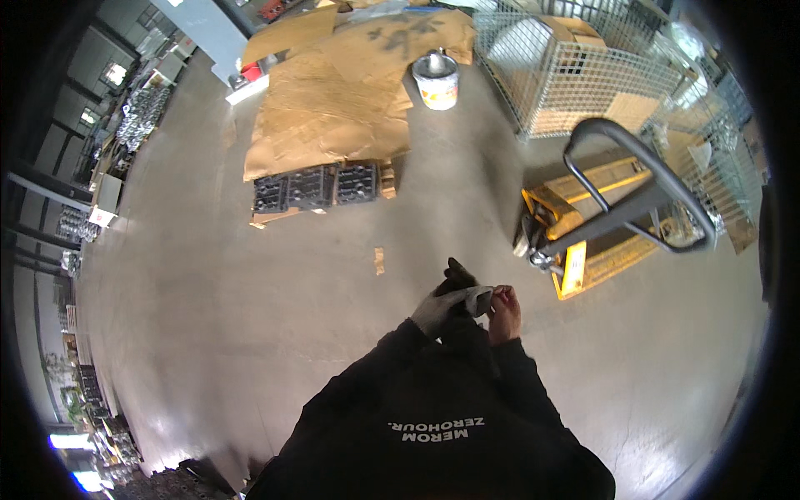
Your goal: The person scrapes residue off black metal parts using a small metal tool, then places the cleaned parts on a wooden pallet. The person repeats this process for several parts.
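In front of my body, my two hands are close together above the floor. My left hand (435, 310) wears a pale grey glove with dark parts, and its fingers close round a second grey and black work glove (478, 301). The bare right hand (505, 314) pinches the edge of that glove's grey cuff, which gapes toward it. Both forearms are in black sleeves. Where the dark fingers of one glove end and the other begins is hard to make out.
A yellow pallet jack (612, 262) with a black loop handle stands to the right. Ahead lie cardboard sheets (333, 108) over dark crates (317, 188) on a pallet. A white bucket (437, 81) and a wire mesh cage (583, 83) with boxes stand beyond. A tape scrap (379, 261) lies on the floor.
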A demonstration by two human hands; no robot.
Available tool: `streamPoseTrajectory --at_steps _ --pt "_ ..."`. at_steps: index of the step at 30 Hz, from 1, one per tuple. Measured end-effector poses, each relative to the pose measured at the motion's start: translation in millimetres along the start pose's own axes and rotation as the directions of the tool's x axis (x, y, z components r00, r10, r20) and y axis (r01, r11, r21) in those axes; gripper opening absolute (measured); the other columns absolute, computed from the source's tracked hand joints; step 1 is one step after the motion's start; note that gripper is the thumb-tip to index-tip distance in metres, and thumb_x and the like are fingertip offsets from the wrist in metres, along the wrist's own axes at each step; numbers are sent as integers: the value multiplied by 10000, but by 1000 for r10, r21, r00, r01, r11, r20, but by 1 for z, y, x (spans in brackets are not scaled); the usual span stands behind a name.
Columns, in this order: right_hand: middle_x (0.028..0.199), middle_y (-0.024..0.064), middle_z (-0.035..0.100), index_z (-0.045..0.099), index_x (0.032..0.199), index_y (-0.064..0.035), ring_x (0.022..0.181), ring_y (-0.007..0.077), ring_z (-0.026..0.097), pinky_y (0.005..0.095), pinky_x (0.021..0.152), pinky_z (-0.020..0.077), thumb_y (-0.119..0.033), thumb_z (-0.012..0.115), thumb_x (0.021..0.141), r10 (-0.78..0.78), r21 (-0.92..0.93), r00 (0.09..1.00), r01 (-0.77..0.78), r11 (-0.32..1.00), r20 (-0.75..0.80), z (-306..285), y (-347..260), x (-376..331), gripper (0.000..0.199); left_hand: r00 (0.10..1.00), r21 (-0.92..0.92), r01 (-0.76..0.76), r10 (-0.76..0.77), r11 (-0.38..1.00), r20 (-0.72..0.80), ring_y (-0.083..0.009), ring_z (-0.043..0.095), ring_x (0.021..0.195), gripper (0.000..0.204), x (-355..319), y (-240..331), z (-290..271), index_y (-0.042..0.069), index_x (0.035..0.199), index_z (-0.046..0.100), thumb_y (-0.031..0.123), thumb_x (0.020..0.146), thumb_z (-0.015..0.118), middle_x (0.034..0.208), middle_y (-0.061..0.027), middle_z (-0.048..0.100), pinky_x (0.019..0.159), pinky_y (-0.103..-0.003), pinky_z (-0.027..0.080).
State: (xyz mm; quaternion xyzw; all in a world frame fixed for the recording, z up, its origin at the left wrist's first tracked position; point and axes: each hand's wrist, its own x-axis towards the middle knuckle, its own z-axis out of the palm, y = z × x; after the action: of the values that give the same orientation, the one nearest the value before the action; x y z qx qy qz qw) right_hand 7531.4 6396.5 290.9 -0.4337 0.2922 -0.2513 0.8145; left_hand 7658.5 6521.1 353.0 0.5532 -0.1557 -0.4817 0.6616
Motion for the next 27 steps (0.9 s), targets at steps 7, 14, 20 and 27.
streamPoseTrajectory --at_steps 7,14,20,27 --pt "925 38 715 723 1085 7 767 177 643 323 654 507 -121 630 922 256 -672 965 -153 725 57 72 -36 45 227 989 281 58 -93 958 115 -178 644 939 137 33 49 -58 26 1048 617 134 964 633 985 -66 667 812 -331 524" --pt "1179 191 706 617 1282 54 988 328 706 438 858 594 -152 505 1030 166 438 986 -134 889 -36 92 41 112 344 890 412 -141 -68 900 451 -140 616 900 115 89 67 -94 72 978 646 125 878 663 903 -19 656 809 -310 492" --pt "1381 186 617 495 1440 34 1177 318 639 403 951 543 -383 353 1067 -85 621 988 -15 783 130 162 27 106 577 791 484 -130 -204 865 576 -153 604 757 128 136 94 -140 56 928 673 159 873 620 835 -25 655 684 -318 492" --pt "1389 249 596 520 1438 11 1209 382 628 438 953 544 -515 518 981 -312 -188 925 274 943 -218 168 27 112 696 557 507 7 -424 862 714 -189 644 843 112 132 101 -133 69 927 627 163 868 616 885 -40 647 763 -341 529"
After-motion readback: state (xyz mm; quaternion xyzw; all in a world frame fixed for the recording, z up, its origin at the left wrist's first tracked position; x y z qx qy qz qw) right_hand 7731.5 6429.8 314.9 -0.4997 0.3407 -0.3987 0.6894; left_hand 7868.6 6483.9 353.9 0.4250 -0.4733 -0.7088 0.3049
